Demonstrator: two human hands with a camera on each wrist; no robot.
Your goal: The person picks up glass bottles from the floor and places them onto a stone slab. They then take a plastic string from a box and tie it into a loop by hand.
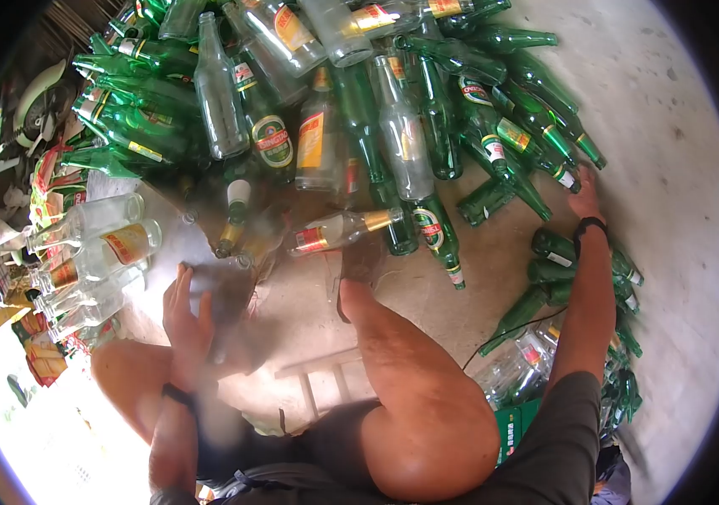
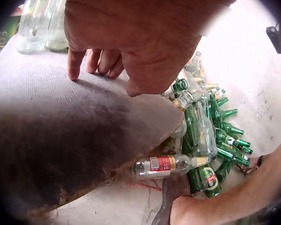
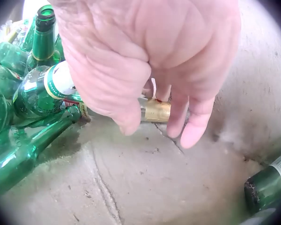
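My right hand reaches to the far right edge of a large heap of beer bottles. In the right wrist view its thumb and fingers hang apart around a gold-foiled bottle neck, fingers fairly straight; most of that bottle is hidden behind the palm. Beside it lie green glass bottles, one neck pointing toward the hand. Over on the left, my left hand rests its fingertips on a dark, worn board and holds nothing. Clear glass bottles stand on that board beyond the fingers.
Green and clear bottles pile up ahead on the concrete floor. A clear bottle with a red label lies near my foot. More green bottles lie under my right forearm, with a green carton close to my thigh.
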